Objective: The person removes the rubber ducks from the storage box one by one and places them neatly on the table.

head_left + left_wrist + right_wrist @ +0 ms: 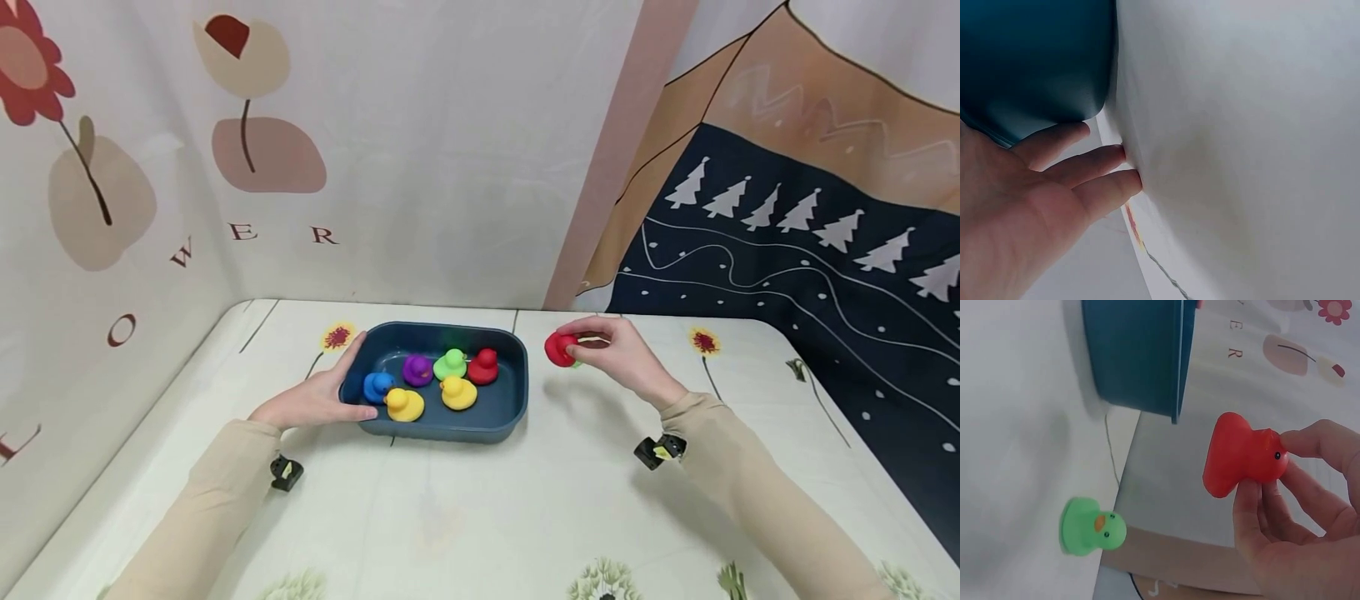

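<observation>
My right hand (618,354) pinches a red rubber duck (1235,455) by its head, held up to the right of a dark blue bin (450,433). Below and behind that duck, a green rubber duck (1088,528) stands on the table; in the head view it is mostly hidden. With thumb and fingers spread, my left hand (318,398) rests against the bin's left end. Inside the bin sit a blue duck (378,386), a purple duck (417,370), a light green duck (451,365), another red duck (483,367) and two yellow ducks (405,405).
The bin stands on a table with a pale flowered cloth (465,517). A printed curtain (450,167) rises right behind the table's back edge. At the right hangs dark fabric with white trees (795,242). Each wrist carries a small black camera mount (660,451).
</observation>
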Tool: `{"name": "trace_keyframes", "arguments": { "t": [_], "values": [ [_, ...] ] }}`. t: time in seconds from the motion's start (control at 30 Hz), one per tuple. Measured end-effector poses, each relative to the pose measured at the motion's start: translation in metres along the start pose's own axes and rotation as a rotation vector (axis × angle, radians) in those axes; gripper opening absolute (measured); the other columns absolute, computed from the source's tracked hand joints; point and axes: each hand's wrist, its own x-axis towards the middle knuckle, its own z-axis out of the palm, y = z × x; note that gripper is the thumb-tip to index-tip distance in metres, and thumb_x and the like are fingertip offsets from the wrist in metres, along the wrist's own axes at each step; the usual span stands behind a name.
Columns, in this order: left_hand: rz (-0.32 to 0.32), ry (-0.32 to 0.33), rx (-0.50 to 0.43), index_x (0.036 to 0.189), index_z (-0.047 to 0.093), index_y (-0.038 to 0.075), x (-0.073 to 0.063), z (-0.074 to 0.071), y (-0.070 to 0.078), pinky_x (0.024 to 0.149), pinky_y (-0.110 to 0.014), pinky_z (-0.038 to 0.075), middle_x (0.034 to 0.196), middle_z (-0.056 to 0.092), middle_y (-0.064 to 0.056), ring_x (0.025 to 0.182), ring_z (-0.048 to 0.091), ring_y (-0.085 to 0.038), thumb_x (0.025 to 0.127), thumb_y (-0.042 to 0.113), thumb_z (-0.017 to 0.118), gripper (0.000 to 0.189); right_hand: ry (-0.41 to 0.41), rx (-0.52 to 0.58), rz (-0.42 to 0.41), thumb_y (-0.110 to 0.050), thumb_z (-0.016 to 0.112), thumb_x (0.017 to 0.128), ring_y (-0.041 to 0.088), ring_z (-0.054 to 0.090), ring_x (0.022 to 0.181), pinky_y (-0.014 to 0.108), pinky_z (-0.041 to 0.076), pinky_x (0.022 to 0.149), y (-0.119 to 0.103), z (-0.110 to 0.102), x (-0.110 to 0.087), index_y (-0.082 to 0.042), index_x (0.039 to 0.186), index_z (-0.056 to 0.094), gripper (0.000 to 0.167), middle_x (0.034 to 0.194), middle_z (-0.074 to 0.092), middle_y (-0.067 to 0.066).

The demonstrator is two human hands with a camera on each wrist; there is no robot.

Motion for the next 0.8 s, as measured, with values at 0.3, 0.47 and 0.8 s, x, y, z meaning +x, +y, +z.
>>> {"name": "trace_keyframes", "arguments": {
  "t": [0.3,0.47,0.8],
  "values": [
    [-0.001,0.004,0.000,0.154,-0.012,0.015,0.000,0.000,0.000,0.100,-0.068,0.028,0.154,0.009,-0.032,0.130,0.031,-0.054,0.083,0.036,0.075,0.114,0.007,-0.031,0.007,-0.002,0.064,0.091,0.033,0.061,0.102,0.025,0.051,0.085,0.004,-0.009,-0.003,0.005,0.120,0.064,0.030,0.120,0.060,0.020],
    [0.003,0.001,0.010,0.154,-0.012,0.015,-0.001,-0.002,0.003,0.098,-0.069,0.029,0.153,0.011,-0.034,0.129,0.032,-0.055,0.082,0.037,0.076,0.116,0.027,-0.020,0.048,-0.003,0.064,0.091,0.032,0.064,0.098,0.025,0.052,0.083,0.008,-0.013,-0.004,0.004,0.122,0.064,0.031,0.121,0.059,0.020],
    [0.000,-0.009,0.024,0.154,-0.015,0.019,-0.002,-0.003,0.004,0.098,-0.067,0.032,0.151,0.015,-0.037,0.126,0.037,-0.054,0.082,0.038,0.076,0.118,0.054,-0.073,0.089,-0.005,0.064,0.092,0.035,0.059,0.103,0.029,0.052,0.083,0.016,-0.026,-0.005,0.002,0.125,0.062,0.034,0.122,0.058,0.021]
  ]
}}
